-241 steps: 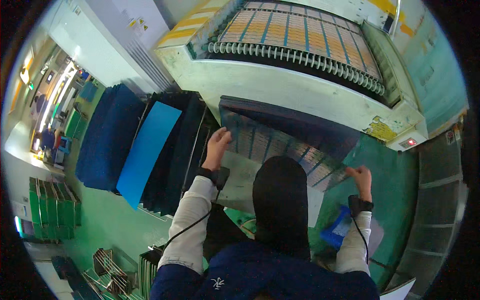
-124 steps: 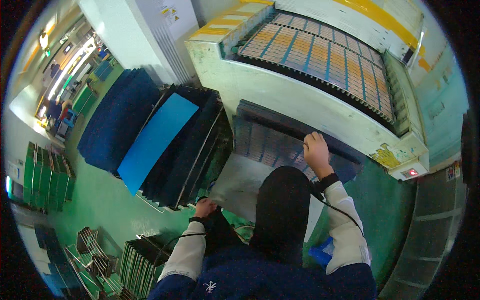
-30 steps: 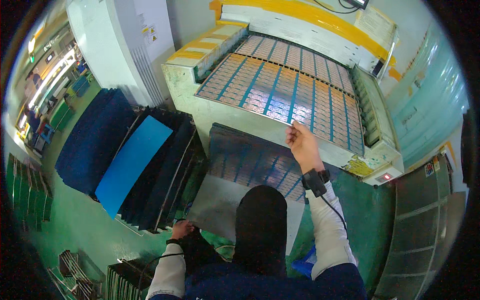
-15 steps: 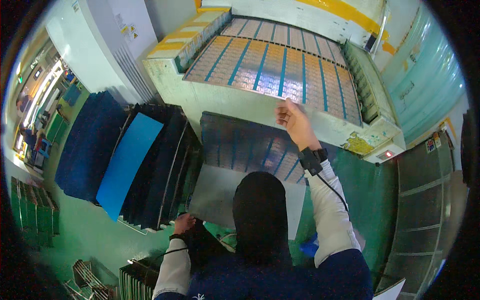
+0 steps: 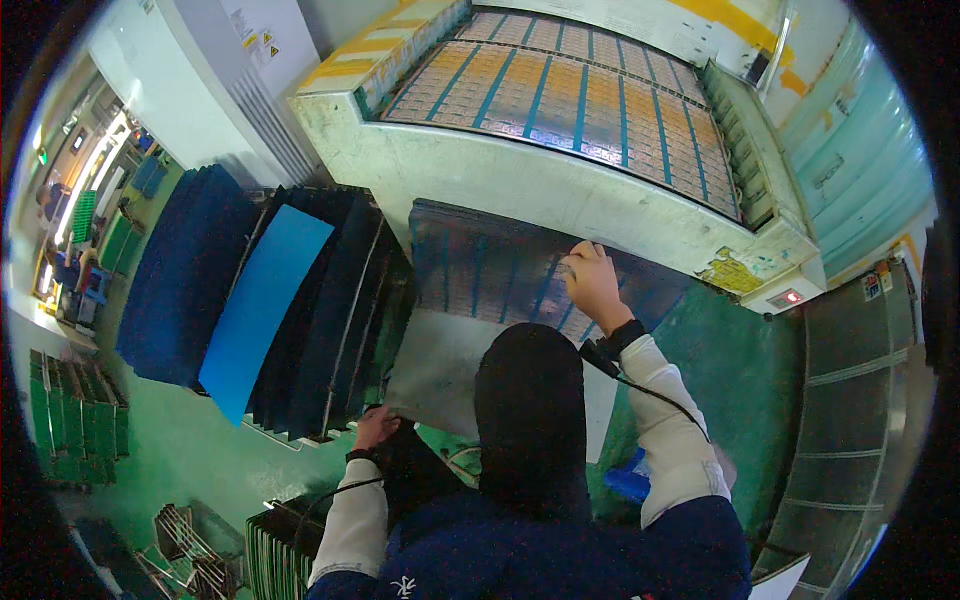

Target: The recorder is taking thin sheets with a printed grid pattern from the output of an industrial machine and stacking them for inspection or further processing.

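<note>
My right hand [image 5: 593, 285], fingers curled closed, is over a dark panel [image 5: 470, 265] with blue stripes, below the front wall of a large machine. Whether something thin is in its grip is hidden. My left hand [image 5: 376, 427] is low at the near left corner of a pale grey sheet [image 5: 440, 360], its fingers closed on the edge. The grey sheet adjoins the dark panel's near side. A rounded black shape [image 5: 530, 410] in front of me covers the sheet's middle. On the machine bed lie copper-coloured panels [image 5: 560, 100] with blue stripes.
The pale machine wall [image 5: 480, 165] rises beyond the dark panel. At left stands a rack of dark boards [image 5: 190, 290] with a bright blue sheet [image 5: 265, 310]. A grey mesh rack [image 5: 850, 420] stands at right, and slotted racks [image 5: 275, 550] are at lower left.
My right hand has come down from the machine's front edge to the dark panel, fingers more curled. The front copper-coloured panel now sits farther back in the bed. My left hand stays by the corner.
</note>
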The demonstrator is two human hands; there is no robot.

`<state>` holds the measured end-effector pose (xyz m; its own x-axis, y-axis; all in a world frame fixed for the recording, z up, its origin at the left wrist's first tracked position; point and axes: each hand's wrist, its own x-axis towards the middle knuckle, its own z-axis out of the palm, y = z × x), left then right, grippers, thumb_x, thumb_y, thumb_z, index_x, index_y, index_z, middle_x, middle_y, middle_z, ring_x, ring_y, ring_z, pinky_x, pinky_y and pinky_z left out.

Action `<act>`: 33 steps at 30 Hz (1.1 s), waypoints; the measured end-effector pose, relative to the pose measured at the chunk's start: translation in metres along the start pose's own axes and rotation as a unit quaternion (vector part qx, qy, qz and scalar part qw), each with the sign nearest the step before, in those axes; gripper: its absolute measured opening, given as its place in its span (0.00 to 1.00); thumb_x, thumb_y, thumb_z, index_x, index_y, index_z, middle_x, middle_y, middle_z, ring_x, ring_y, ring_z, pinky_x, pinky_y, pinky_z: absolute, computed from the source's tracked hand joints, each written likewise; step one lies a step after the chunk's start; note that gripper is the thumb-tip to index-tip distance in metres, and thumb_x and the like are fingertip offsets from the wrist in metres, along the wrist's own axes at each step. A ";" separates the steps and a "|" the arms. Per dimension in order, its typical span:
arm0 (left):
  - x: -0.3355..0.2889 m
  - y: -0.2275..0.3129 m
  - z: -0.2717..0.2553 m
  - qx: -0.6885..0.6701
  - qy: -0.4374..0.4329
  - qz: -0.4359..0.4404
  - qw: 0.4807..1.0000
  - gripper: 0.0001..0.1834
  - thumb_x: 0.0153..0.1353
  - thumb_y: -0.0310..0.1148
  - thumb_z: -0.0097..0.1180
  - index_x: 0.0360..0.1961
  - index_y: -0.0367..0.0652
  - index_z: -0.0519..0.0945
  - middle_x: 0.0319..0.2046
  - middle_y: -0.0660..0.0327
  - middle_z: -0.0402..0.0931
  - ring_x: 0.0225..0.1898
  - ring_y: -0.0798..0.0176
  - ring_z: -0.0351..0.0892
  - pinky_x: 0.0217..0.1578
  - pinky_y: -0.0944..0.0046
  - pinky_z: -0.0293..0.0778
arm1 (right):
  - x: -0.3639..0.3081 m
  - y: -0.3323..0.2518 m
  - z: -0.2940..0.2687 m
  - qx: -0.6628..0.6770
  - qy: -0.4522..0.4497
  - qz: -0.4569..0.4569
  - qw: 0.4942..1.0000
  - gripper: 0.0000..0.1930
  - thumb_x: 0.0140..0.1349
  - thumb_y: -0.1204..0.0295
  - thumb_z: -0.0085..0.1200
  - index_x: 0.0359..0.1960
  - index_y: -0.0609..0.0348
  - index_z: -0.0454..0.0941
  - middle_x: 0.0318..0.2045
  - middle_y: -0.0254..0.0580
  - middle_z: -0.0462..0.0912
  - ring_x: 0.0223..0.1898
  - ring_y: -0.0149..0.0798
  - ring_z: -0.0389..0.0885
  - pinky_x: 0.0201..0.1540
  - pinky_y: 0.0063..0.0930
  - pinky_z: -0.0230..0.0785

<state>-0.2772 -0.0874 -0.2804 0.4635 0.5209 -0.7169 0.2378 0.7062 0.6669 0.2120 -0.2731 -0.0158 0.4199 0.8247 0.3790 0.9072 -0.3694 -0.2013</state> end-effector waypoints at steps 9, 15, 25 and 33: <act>0.028 -0.021 -0.032 -0.010 -0.031 0.015 0.999 0.14 0.59 0.39 0.53 0.37 0.39 0.73 0.31 0.55 0.76 0.33 0.52 0.79 0.31 0.57 0.77 | -0.018 0.008 -0.005 0.098 0.136 0.028 0.985 0.10 0.47 0.76 0.55 0.34 0.59 0.76 0.35 0.44 0.74 0.40 0.50 0.72 0.42 0.39 0.66; 0.027 -0.021 -0.020 0.161 -0.038 0.109 0.980 0.12 0.58 0.38 0.54 0.37 0.40 0.74 0.31 0.55 0.77 0.33 0.50 0.79 0.32 0.54 0.76 | -0.109 0.111 -0.016 0.015 0.350 0.310 0.884 0.13 0.47 0.77 0.55 0.37 0.62 0.75 0.33 0.45 0.76 0.36 0.44 0.75 0.40 0.34 0.68; 0.007 0.001 -0.012 0.638 -0.019 0.348 0.687 0.14 0.50 0.38 0.61 0.36 0.46 0.75 0.27 0.64 0.80 0.30 0.61 0.80 0.29 0.58 0.74 | -0.139 0.137 -0.010 0.254 0.332 0.428 0.802 0.25 0.47 0.79 0.54 0.51 0.69 0.71 0.45 0.51 0.77 0.41 0.38 0.78 0.44 0.27 0.70; -0.013 0.014 0.008 0.475 -0.037 0.235 0.848 0.11 0.52 0.38 0.59 0.34 0.46 0.75 0.29 0.62 0.79 0.28 0.63 0.80 0.30 0.62 0.74 | -0.139 0.116 -0.029 0.249 0.316 0.458 0.793 0.24 0.49 0.78 0.57 0.51 0.68 0.71 0.43 0.47 0.78 0.39 0.36 0.78 0.42 0.26 0.70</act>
<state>-0.2727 -0.0882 -0.2603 0.7412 0.5814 -0.3357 0.5755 -0.2928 0.7636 0.2593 -0.4431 -0.0661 0.9685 -0.1290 0.2131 0.1576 -0.3451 -0.9252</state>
